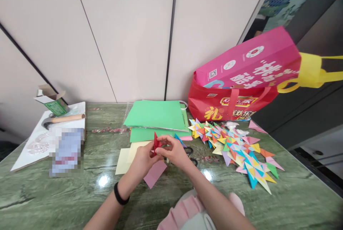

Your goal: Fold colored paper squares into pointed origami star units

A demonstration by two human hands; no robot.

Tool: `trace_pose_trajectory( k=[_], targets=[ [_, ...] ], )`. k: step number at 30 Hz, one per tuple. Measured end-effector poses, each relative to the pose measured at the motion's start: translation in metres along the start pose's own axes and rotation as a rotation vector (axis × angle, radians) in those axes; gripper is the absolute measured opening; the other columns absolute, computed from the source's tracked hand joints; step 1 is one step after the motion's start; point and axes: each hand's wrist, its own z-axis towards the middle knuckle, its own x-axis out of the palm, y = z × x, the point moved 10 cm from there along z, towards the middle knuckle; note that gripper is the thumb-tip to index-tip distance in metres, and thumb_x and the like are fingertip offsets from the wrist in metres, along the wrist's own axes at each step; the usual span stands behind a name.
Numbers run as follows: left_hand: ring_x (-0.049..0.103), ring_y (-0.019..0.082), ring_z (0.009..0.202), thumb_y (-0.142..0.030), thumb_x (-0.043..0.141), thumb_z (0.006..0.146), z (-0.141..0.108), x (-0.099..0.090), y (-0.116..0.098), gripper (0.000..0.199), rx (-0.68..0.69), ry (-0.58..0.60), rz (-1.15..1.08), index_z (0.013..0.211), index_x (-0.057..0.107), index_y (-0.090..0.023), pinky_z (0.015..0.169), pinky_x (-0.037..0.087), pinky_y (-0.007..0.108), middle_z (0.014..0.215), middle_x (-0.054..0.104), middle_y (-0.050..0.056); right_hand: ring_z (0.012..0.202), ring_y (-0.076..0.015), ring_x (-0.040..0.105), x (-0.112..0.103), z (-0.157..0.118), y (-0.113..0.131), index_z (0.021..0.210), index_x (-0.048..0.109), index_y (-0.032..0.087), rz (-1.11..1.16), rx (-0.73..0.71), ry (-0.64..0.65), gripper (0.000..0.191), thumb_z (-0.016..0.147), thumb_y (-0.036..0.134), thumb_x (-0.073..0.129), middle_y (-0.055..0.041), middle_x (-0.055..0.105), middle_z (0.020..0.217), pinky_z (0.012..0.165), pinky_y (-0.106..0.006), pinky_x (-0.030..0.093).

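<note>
A small folded red paper piece [156, 142] is pinched between my two hands in the middle of the head view. My left hand [143, 157] grips it from the left, thumb and fingers closed on its lower side. From the right, the fingers of my right hand [173, 149] press on it too. Beneath them lie pale yellow paper sheets [122, 161] and a pink paper sheet [155, 175]. Black-handled scissors [189, 150] lie partly hidden behind my right hand. A blue folded piece [179, 139] shows just beyond it.
Green paper sheets [155, 113] lie behind my hands. Colourful folded paper triangles [235, 147] are heaped at right, before a red bag [203, 97] holding a pink bag [249, 58]. At left, a white board [32, 151] carries a wooden-handled tool [68, 118] and a green box [56, 106].
</note>
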Motion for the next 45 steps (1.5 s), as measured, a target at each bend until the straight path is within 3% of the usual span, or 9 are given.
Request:
trace_pose_trajectory(
  k=[5, 10, 14, 23, 28, 33, 37, 40, 45],
  targets=[
    [0.065, 0.022, 0.079, -0.01, 0.071, 0.053, -0.002, 0.008, -0.008, 0.039, -0.022, 0.112, -0.126, 0.09, 0.062, -0.016, 0.068, 0.051, 0.028, 0.083, 0.071, 0.003, 0.084, -0.0169, 0.057, 0.0, -0.001, 0.005, 0.093, 0.061, 0.021, -0.051, -0.054, 0.02, 0.034, 0.061, 0.02, 0.07, -0.0048, 0.058, 0.098, 0.064, -0.026, 0.05],
    [0.066, 0.019, 0.061, -0.035, 0.062, 0.071, 0.0, -0.001, -0.007, 0.026, -0.085, 0.093, -0.189, 0.087, 0.062, -0.015, 0.062, 0.054, 0.031, 0.067, 0.069, 0.002, 0.084, -0.0166, 0.057, 0.003, -0.002, 0.008, 0.096, 0.061, 0.021, -0.064, -0.083, 0.061, 0.034, 0.062, 0.017, 0.067, -0.0056, 0.055, 0.104, 0.064, -0.026, 0.05],
    [0.066, 0.02, 0.057, -0.047, 0.058, 0.072, 0.002, -0.01, -0.003, 0.033, -0.123, 0.029, -0.229, 0.076, 0.063, -0.015, 0.058, 0.054, 0.03, 0.063, 0.069, 0.002, 0.087, -0.0172, 0.057, 0.004, -0.002, 0.009, 0.098, 0.061, 0.021, -0.076, -0.085, 0.071, 0.037, 0.062, 0.012, 0.063, -0.0052, 0.057, 0.104, 0.064, -0.025, 0.05],
    [0.065, 0.019, 0.054, -0.043, 0.058, 0.072, 0.003, -0.013, 0.001, 0.031, -0.117, 0.009, -0.3, 0.076, 0.06, -0.013, 0.055, 0.054, 0.031, 0.06, 0.069, 0.004, 0.088, -0.018, 0.061, 0.003, 0.0, 0.01, 0.1, 0.059, 0.018, -0.101, -0.108, 0.046, 0.038, 0.066, 0.007, 0.047, -0.0056, 0.064, 0.097, 0.07, -0.029, 0.052],
    [0.064, 0.017, 0.053, -0.042, 0.059, 0.073, 0.005, -0.016, 0.004, 0.029, -0.112, 0.0, -0.328, 0.072, 0.059, -0.013, 0.053, 0.052, 0.026, 0.058, 0.068, 0.003, 0.092, -0.0198, 0.06, 0.001, -0.002, 0.018, 0.096, 0.064, 0.018, -0.2, -0.201, 0.006, 0.029, 0.071, 0.01, 0.052, -0.0069, 0.065, 0.099, 0.075, -0.031, 0.051],
    [0.063, 0.016, 0.053, -0.043, 0.06, 0.071, 0.006, -0.019, 0.004, 0.031, -0.106, -0.016, -0.29, 0.072, 0.061, -0.013, 0.054, 0.052, 0.026, 0.059, 0.067, 0.003, 0.084, -0.02, 0.061, -0.011, -0.003, 0.023, 0.085, 0.067, 0.018, -0.233, -0.249, -0.105, 0.016, 0.077, 0.023, 0.054, -0.008, 0.067, 0.09, 0.069, -0.03, 0.051],
    [0.061, 0.015, 0.055, -0.041, 0.061, 0.07, 0.007, -0.021, 0.004, 0.029, -0.096, -0.055, -0.269, 0.072, 0.061, -0.013, 0.054, 0.05, 0.025, 0.061, 0.066, 0.002, 0.069, -0.0175, 0.062, -0.024, 0.0, 0.005, 0.078, 0.063, 0.016, -0.108, -0.131, -0.199, 0.014, 0.076, 0.028, 0.056, -0.0061, 0.067, 0.076, 0.062, -0.028, 0.049],
    [0.06, 0.014, 0.056, -0.039, 0.061, 0.069, 0.006, -0.023, 0.003, 0.027, -0.082, -0.082, -0.276, 0.076, 0.062, -0.013, 0.054, 0.048, 0.023, 0.064, 0.067, 0.002, 0.061, -0.0142, 0.059, -0.022, 0.001, -0.001, 0.079, 0.058, 0.017, -0.029, -0.086, -0.182, 0.013, 0.075, 0.028, 0.057, -0.0025, 0.064, 0.07, 0.056, -0.024, 0.047],
    [0.059, 0.013, 0.052, -0.036, 0.066, 0.067, 0.004, -0.031, 0.005, 0.03, -0.095, -0.152, -0.302, 0.085, 0.06, -0.013, 0.049, 0.044, 0.02, 0.06, 0.068, 0.002, 0.054, -0.0099, 0.052, -0.007, 0.0, 0.007, 0.082, 0.058, 0.018, -0.077, -0.129, -0.058, 0.012, 0.079, 0.025, 0.048, 0.0022, 0.057, 0.064, 0.049, -0.02, 0.043]
  ],
)
